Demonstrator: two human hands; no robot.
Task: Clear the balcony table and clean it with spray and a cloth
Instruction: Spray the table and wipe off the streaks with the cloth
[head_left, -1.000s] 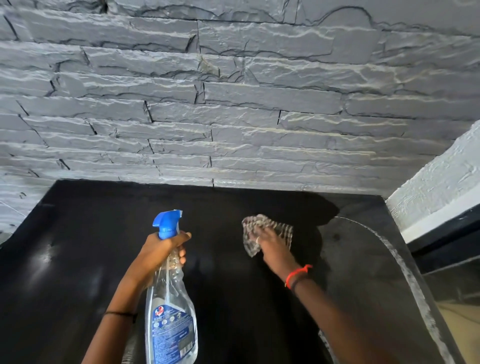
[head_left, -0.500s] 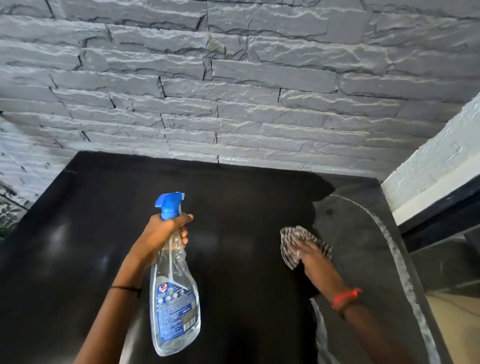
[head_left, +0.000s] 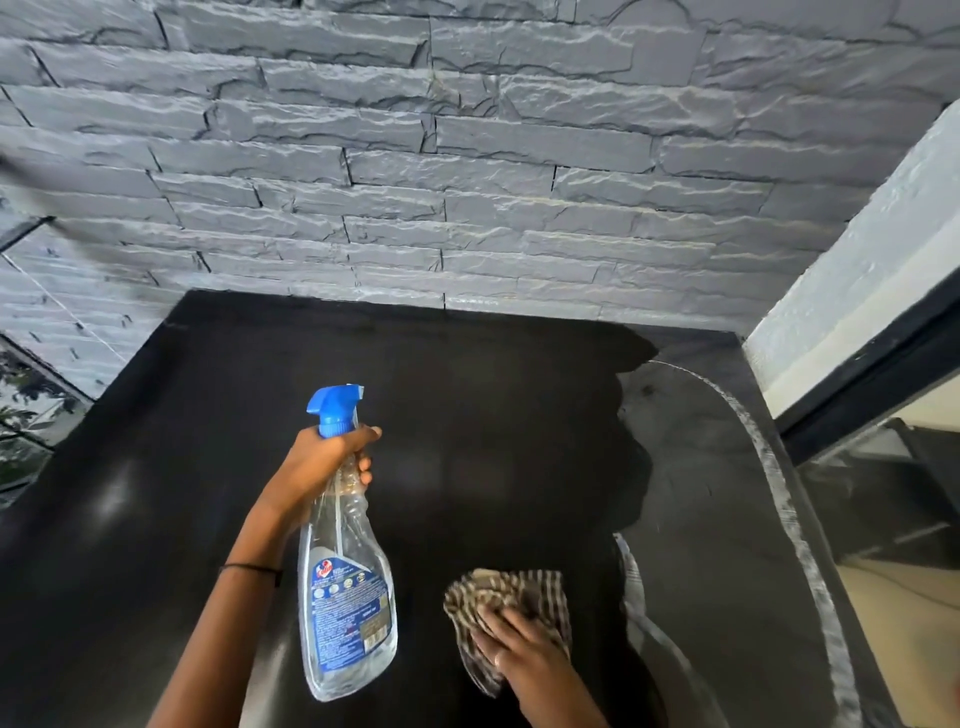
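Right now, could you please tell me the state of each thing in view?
Spray bottle: held upright, blue trigger head on.
Left hand: grips the bottle's neck.
Cloth: crumpled, lying on the table.
Right hand: presses the cloth, fingers fairly straight.
Table: mostly dark and glossy; duller grey patch at right, edged by a white streak.

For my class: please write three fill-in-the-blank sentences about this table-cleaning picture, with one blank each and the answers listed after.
1. The left hand grips a clear spray bottle whose trigger head is ____.
2. The right hand presses a checked cloth onto the table, whose top is ____.
3. A thin black band circles the ____ wrist.
Answers: blue; black; left.
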